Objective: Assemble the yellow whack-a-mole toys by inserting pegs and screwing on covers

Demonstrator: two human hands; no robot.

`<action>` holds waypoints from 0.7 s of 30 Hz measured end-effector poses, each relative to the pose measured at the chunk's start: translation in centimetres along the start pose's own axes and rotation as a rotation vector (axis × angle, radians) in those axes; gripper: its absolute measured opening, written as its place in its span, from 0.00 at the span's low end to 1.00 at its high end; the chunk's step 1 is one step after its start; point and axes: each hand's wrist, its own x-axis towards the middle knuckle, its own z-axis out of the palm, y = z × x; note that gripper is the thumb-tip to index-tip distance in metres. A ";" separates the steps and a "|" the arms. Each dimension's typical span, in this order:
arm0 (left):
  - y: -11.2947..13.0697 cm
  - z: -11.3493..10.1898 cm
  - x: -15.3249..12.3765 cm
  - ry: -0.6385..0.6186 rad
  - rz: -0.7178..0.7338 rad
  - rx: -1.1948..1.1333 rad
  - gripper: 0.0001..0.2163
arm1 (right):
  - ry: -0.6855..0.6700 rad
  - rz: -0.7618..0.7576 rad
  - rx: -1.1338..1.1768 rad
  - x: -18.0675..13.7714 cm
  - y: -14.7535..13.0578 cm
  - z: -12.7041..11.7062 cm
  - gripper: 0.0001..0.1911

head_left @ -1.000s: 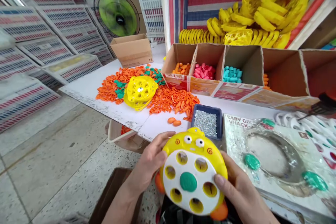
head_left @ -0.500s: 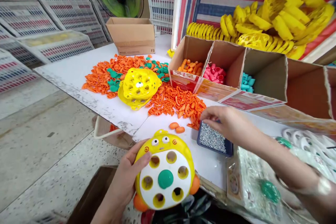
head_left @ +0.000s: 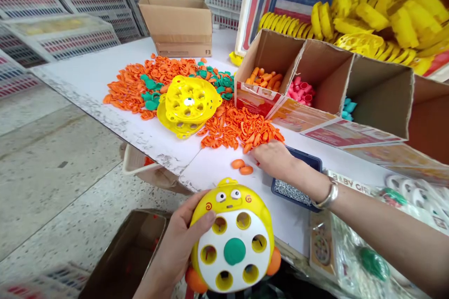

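My left hand [head_left: 178, 238] is shut on a yellow toy with a white round face [head_left: 233, 229], which has several round holes and a green centre button. My right hand [head_left: 272, 159] rests, fingers bunched, at the front edge of a heap of orange plastic pieces [head_left: 238, 130]. Whether those fingers hold a piece is hidden. Two loose orange pieces [head_left: 242, 167] lie just left of that hand. Its wrist passes over a blue tray of small metal screws [head_left: 289, 191].
Yellow toy shells [head_left: 187, 105] and more orange and green pieces lie on the white table [head_left: 213, 168]. A cardboard divider box [head_left: 301, 74] holds sorted parts behind. Plastic-wrapped packaging [head_left: 361, 252] lies right. A brown box [head_left: 126, 257] sits on the floor below left.
My right hand has moved left and down, from above the blue tray to the orange heap. The toy in my left hand has shifted slightly right, and the view has turned a little.
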 end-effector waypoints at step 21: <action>-0.6 0.2 0.7 -0.084 -0.048 0.017 0.28 | 0.317 0.154 0.194 1.8 5.7 -1.3 0.05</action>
